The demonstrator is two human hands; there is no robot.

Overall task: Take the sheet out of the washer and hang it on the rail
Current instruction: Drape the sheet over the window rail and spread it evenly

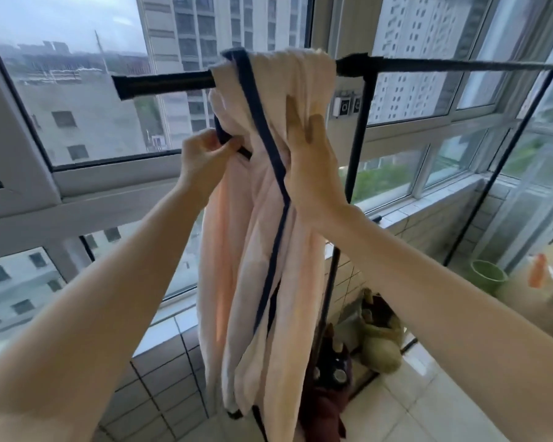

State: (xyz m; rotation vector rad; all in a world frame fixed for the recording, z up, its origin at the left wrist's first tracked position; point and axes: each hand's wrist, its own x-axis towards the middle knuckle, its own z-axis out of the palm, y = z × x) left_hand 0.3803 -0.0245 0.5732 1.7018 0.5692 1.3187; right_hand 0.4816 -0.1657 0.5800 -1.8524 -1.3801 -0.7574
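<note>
Well, the big part looks done. The washer is nowhere in view, and the pale pink cloth sheet edged in dark navy tape [262, 250] is out of it and slung over the black metal rail of the drying rack [163, 86] by the window [77, 106]. It hangs as one thick bunched rope, draped over the rail near its left end and trailing far down below my arms. I'd call it hung but not spread. What's left, as I judge it, is opening the folds sideways along the bare stretch of rail to the right, so the cloth can dry flat.

My right hand [310, 167] lies against the right flank of the bundle just below the rail. Its fingers are straight, pointing up and pressing the cloth. The thumb is hidden, so I can't tell whether it hooks a fold.

My left hand [201, 157] is on the left flank at about the same height. Its fingers are curled, with thumb and forefinger pinching a loop of the navy tape [256, 100] where it curls out of the bundle. I reckon that edge is my handle for finding a corner and drawing the sheet wide.
</note>
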